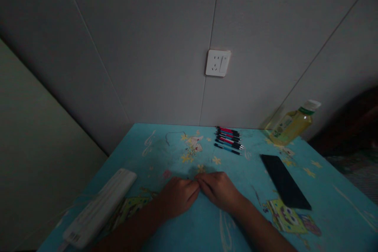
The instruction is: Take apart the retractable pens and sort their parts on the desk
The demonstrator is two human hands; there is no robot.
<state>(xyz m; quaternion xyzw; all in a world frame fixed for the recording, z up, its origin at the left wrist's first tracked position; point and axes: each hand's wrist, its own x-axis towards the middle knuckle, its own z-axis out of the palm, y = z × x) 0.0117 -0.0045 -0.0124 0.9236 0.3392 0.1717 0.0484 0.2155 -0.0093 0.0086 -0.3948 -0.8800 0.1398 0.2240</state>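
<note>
My left hand point(179, 197) and my right hand point(220, 189) rest low over the blue patterned tablecloth point(165, 157), fingertips touching in the middle. Both are closed, with the fingers curled inward. Whatever they may pinch between them is hidden or too small to make out. Beyond the right hand lies a row of several pens point(228, 138), black with red or blue barrels, side by side and pointing roughly left to right. The nearest pen point(227, 149), blue and black, sits slightly apart from the others.
A long white power strip point(102, 206) lies on the left side. To the right is a dark flat rectangular object point(285, 181). A bottle of yellow liquid point(291, 128) with a white cap stands at the back right corner. Behind the table, the grey wall carries a socket point(218, 63).
</note>
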